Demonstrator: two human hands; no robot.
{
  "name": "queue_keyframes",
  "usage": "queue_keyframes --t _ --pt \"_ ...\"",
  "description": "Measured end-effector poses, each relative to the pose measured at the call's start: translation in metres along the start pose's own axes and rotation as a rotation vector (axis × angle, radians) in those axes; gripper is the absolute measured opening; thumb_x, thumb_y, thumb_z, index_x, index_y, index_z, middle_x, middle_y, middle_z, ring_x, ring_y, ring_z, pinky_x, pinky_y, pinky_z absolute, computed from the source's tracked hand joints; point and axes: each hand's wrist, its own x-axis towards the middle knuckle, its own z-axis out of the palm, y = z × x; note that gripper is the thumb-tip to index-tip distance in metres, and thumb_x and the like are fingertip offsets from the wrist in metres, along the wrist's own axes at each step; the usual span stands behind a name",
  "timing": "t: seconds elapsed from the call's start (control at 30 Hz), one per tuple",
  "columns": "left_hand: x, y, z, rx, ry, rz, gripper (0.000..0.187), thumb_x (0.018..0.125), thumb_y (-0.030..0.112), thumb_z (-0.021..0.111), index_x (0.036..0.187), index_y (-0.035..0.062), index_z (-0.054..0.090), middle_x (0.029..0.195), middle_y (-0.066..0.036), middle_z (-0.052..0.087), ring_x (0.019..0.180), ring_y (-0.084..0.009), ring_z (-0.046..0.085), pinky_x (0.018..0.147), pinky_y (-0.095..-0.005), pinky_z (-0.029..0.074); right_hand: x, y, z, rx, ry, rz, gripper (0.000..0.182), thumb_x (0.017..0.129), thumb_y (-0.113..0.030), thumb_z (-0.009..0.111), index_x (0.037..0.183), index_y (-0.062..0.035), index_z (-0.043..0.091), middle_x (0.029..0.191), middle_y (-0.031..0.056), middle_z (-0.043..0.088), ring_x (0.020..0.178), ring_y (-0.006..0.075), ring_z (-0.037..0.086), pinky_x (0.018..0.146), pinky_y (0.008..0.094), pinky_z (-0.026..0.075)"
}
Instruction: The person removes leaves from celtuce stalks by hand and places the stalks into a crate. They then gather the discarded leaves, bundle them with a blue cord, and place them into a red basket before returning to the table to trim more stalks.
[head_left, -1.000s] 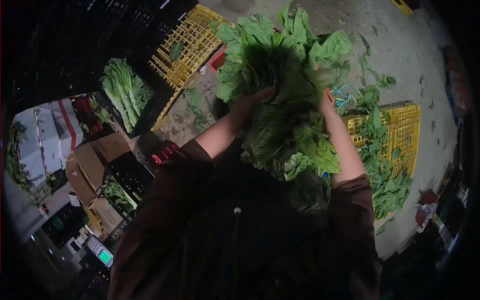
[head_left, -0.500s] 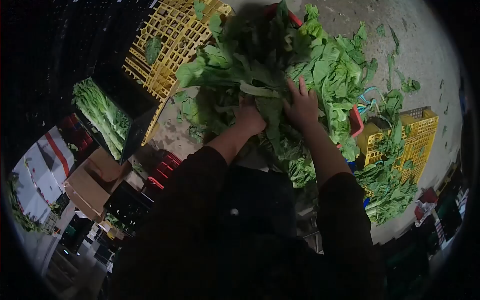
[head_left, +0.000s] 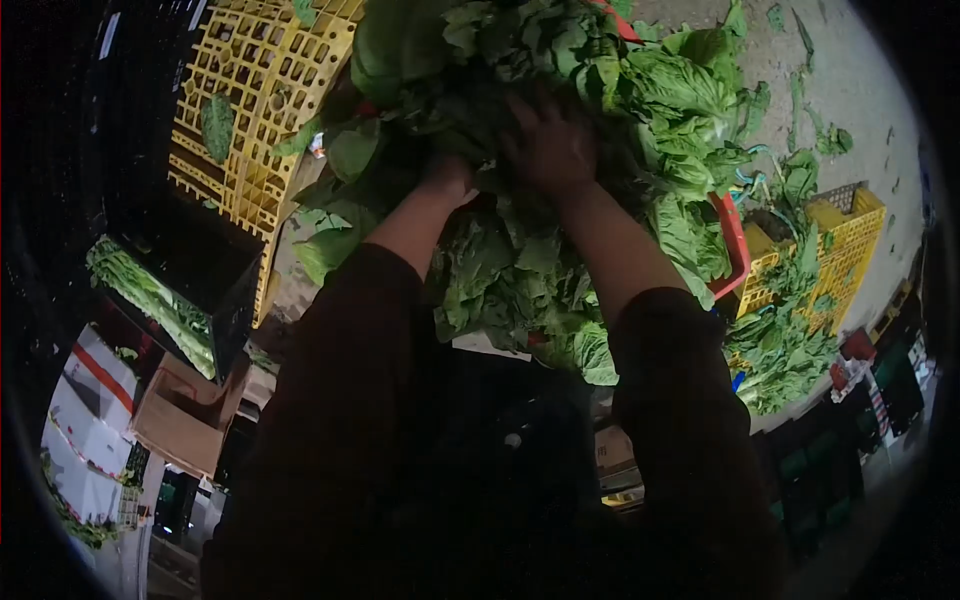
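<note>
Head camera: on the person's head, wide, facing forward and down
Sleeves (head_left: pixel 335 340): nearest, from below
Leafy greens (head_left: pixel 682 88): seen from above, arm's reach
Floor (head_left: pixel 862 75): farther off

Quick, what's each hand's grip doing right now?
Left hand: in among the leafy greens, fingers mostly hidden; can't tell whether it's open or closed.
Right hand: open, fingers spread over the dark leaves.

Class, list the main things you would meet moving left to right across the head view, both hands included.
White box with a red stripe → large yellow lattice → left hand → right hand → red crate rim → yellow crate.
</note>
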Motion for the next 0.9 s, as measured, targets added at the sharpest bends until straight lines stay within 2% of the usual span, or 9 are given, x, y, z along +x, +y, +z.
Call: queue_keyframes --t 0.17,0.27,0.33,0.37,0.47,0.57,0.67,0.8,0.9 --pt "-0.088 0.088 -0.014 0.131 0.369 0.050 0.081 0.073 0.046 0.066 0.138 0.0086 0.035 0.142 -0.018 0.032 0.128 -0.0370 0.033 0.102 -0.0514 0.031 -0.006 0.010 0.007 0.056 0.041 0.008 0.053 0.086 -0.042 0.052 0.135 -0.0274 0.040 0.144 0.0112 0.033 0.120 0.0431 0.042 0.093 0.0507 0.043" --pt "-0.135 0.158 -0.019 0.408 0.106 -0.173 0.083 0.076 0.043 0.065 0.143 0.0110 0.029 0.148 -0.022 0.018 0.133 -0.0387 0.026 0.108 -0.0483 0.025 -0.004 0.020 0.036 0.011 0.062 -0.035 0.050 0.087 -0.038 0.052 0.135 -0.0295 0.040 0.143 0.0109 0.033 0.123 0.0427 0.038 0.095 0.0503 0.042" --pt "-0.118 0.137 0.005 0.427 0.090 -0.165 0.086 0.074 0.042 0.066 0.144 0.0114 0.026 0.149 -0.022 0.013 0.134 -0.0391 0.023 0.108 -0.0506 0.023 0.002 0.033 0.072 0.697 0.129 0.337 0.050 0.087 -0.033 0.053 0.135 -0.0294 0.040 0.144 0.0113 0.030 0.125 0.0399 0.036 0.097 0.0480 0.040" --pt "-0.105 0.124 0.016 0.445 0.089 -0.178 0.089 0.073 0.042 0.067 0.145 0.0118 0.023 0.150 -0.022 0.008 0.135 -0.0396 0.020 0.109 -0.0528 0.021 -0.001 0.027 0.047 0.643 0.043 0.336 0.052 0.086 -0.032 0.055 0.136 -0.0275 0.040 0.143 0.0116 0.032 0.125 0.0383 0.036 0.098 0.0467 0.039" --pt "-0.093 0.095 0.039 0.591 -0.093 -0.264 0.066 0.077 0.035 0.058 0.136 0.0098 0.042 0.146 -0.019 0.027 0.133 -0.0421 0.021 0.106 -0.0589 0.023 -0.026 -0.009 -0.017 0.253 0.083 0.065 0.059 0.081 -0.030 0.062 0.136 -0.0225 0.040 0.139 0.0131 0.037 0.123 0.0334 0.039 0.098 0.0474 0.036" --pt "-0.084 0.063 0.053 0.681 -0.259 -0.327 0.052 0.079 0.031 0.055 0.126 0.0100 0.054 0.139 -0.018 0.039 0.128 -0.0383 0.033 0.105 -0.0550 0.026 -0.056 0.000 -0.065 0.492 0.335 -0.087 0.063 0.079 -0.031 0.066 0.135 -0.0219 0.040 0.139 0.0146 0.036 0.122 0.0373 0.039 0.097 0.0521 0.034" --pt "-0.081 0.057 0.058 0.712 -0.245 -0.314 0.046 0.081 0.033 0.055 0.121 0.0104 0.059 0.136 -0.018 0.044 0.126 -0.0375 0.038 0.105 -0.0524 0.028 -0.141 0.052 -0.088 0.222 0.614 0.254 0.063 0.077 -0.034 0.066 0.134 -0.0197 0.042 0.140 0.0180 0.033 0.123 0.0428 0.037 0.096 0.0570 0.033" --pt "-0.081 0.059 0.060 1.073 -0.259 -0.294 0.046 0.085 0.037 0.054 0.121 0.0073 0.058 0.122 -0.019 0.056 0.104 -0.0336 0.057 0.087 -0.0469 0.046 -0.248 0.075 -0.033 0.316 0.228 0.747 0.082 0.082 -0.046 0.062 0.146 -0.0205 0.018 0.144 0.0248 0.023 0.128 0.0523 0.025 0.098 0.0659 0.025" --pt "-0.068 0.018 0.064 1.098 -0.216 -0.187 0.047 0.085 0.038 0.055 0.123 0.0109 0.058 0.126 -0.017 0.054 0.108 -0.0335 0.056 0.090 -0.0471 0.045 -0.249 0.068 0.025 0.826 -0.031 0.796 0.087 0.088 -0.048 0.052 0.148 -0.0107 0.000 0.148 0.0259 0.013 0.127 0.0439 0.034 0.100 0.0544 0.033"
